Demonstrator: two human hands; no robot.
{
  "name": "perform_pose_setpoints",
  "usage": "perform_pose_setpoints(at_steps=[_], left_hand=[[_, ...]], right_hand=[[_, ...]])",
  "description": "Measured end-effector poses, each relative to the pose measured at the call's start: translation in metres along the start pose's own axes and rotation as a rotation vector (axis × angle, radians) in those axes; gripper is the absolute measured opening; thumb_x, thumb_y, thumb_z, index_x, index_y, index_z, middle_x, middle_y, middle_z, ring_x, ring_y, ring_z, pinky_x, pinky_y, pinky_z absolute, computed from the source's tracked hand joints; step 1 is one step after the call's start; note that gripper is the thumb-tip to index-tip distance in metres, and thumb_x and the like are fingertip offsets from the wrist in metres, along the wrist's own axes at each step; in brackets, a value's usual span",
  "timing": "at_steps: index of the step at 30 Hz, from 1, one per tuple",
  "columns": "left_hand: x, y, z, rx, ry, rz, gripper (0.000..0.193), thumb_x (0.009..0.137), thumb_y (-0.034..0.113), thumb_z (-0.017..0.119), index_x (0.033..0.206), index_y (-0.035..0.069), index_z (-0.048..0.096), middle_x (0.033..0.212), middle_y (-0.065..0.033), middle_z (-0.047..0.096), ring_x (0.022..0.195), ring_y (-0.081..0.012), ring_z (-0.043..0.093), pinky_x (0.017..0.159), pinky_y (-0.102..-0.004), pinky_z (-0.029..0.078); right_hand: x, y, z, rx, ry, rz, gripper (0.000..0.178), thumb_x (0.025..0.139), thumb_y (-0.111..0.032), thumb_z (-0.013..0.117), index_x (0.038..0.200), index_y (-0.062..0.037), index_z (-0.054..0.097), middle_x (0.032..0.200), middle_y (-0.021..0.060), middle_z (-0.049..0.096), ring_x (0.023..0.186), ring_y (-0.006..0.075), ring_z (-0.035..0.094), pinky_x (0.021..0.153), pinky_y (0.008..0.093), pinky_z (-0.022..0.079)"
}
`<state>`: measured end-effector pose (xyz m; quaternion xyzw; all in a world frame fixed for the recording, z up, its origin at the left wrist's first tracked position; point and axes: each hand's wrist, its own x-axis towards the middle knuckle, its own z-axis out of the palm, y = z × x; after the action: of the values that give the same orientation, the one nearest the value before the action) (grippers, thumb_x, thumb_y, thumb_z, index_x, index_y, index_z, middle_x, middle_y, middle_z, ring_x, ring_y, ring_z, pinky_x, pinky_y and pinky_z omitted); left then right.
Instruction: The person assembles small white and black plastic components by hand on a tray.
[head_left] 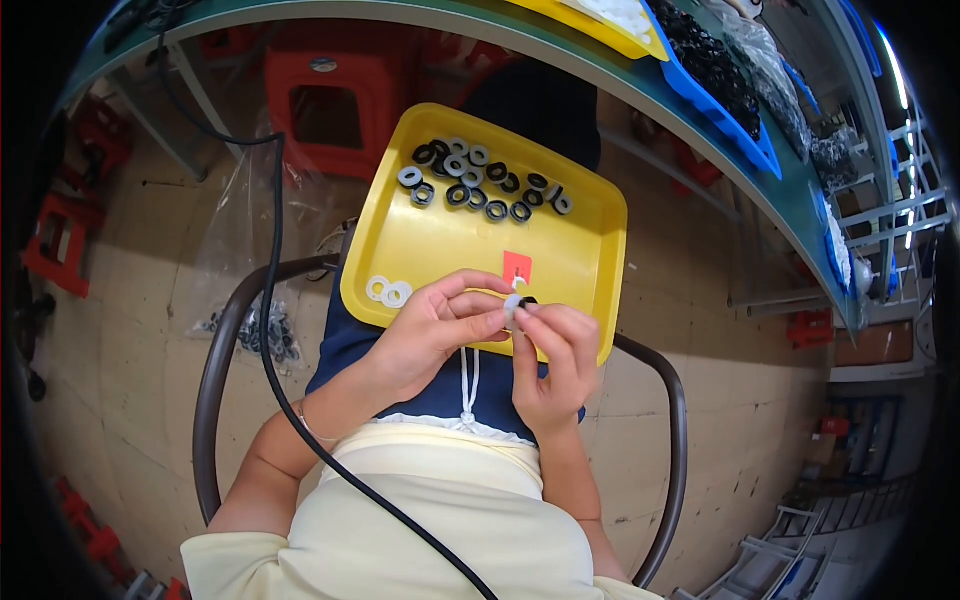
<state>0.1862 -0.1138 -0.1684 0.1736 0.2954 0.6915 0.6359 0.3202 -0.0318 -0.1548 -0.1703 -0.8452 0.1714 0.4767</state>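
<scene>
Over the near edge of a yellow tray (590, 270) on my lap, my left hand (445, 325) and my right hand (560, 355) meet at their fingertips. Between them they pinch a white ring (512, 303), with a small black piece (529, 300) against it; the fingers partly cover both. Two white rings (388, 291) lie in the tray beside my left hand. Toward the far side sits a loose group of black and white rings (470, 180), several of them a black one together with a white one. A red tag (517, 268) rests just beyond my fingertips.
A black cable (274, 250) hangs across the left and over my body. Chair armrests (672, 420) curve around both sides. Ahead is a green workbench (400, 12) with a yellow bin (620, 25) and a blue tray of black parts (710, 65). A red stool (335, 100) stands beneath.
</scene>
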Motion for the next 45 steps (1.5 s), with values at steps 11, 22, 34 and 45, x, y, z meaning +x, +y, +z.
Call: perform_pose_setpoints(at_steps=[11, 22, 34, 45], left_hand=[[-0.005, -0.001, 0.007, 0.06, 0.01, 0.163, 0.02, 0.085, 0.0, 0.064, 0.105, 0.0, 0.061, 0.107, -0.0082, 0.062, 0.101, -0.0153, 0.061, 0.088, -0.0286, 0.051], [-0.01, -0.004, 0.011, 0.128, -0.033, 0.163, 0.019, 0.086, 0.0, 0.063, 0.105, -0.001, 0.061, 0.109, -0.0097, 0.063, 0.101, -0.0147, 0.06, 0.09, -0.0276, 0.05], [-0.019, -0.002, 0.018, 0.392, -0.09, 0.522, 0.021, 0.078, -0.004, 0.07, 0.097, 0.003, 0.067, 0.108, -0.0109, 0.062, 0.102, -0.0182, 0.059, 0.086, -0.0283, 0.049], [-0.02, 0.002, 0.02, 0.548, -0.082, 0.629, 0.023, 0.072, -0.005, 0.073, 0.094, 0.002, 0.069, 0.102, -0.0113, 0.066, 0.095, -0.0196, 0.063, 0.082, -0.0281, 0.05]], right_hand=[[-0.005, -0.004, 0.001, 0.301, 0.086, 0.195, 0.031, 0.077, 0.002, 0.069, 0.106, -0.0005, 0.059, 0.1, 0.0135, 0.06, 0.095, 0.0275, 0.056, 0.082, 0.0337, 0.046], [-0.01, 0.005, -0.007, 0.423, 0.005, 0.061, 0.034, 0.078, -0.001, 0.071, 0.108, -0.0017, 0.056, 0.103, 0.0131, 0.065, 0.094, 0.0275, 0.057, 0.083, 0.0358, 0.048], [-0.008, -0.009, -0.012, 0.403, 0.082, -0.001, 0.031, 0.08, -0.003, 0.07, 0.107, -0.0033, 0.056, 0.099, 0.0118, 0.067, 0.086, 0.0239, 0.063, 0.075, 0.0375, 0.05], [-0.004, -0.016, -0.014, 0.325, 0.08, -0.085, 0.036, 0.077, -0.001, 0.073, 0.106, -0.0081, 0.053, 0.1, 0.0081, 0.067, 0.09, 0.0235, 0.063, 0.071, 0.0372, 0.054]])
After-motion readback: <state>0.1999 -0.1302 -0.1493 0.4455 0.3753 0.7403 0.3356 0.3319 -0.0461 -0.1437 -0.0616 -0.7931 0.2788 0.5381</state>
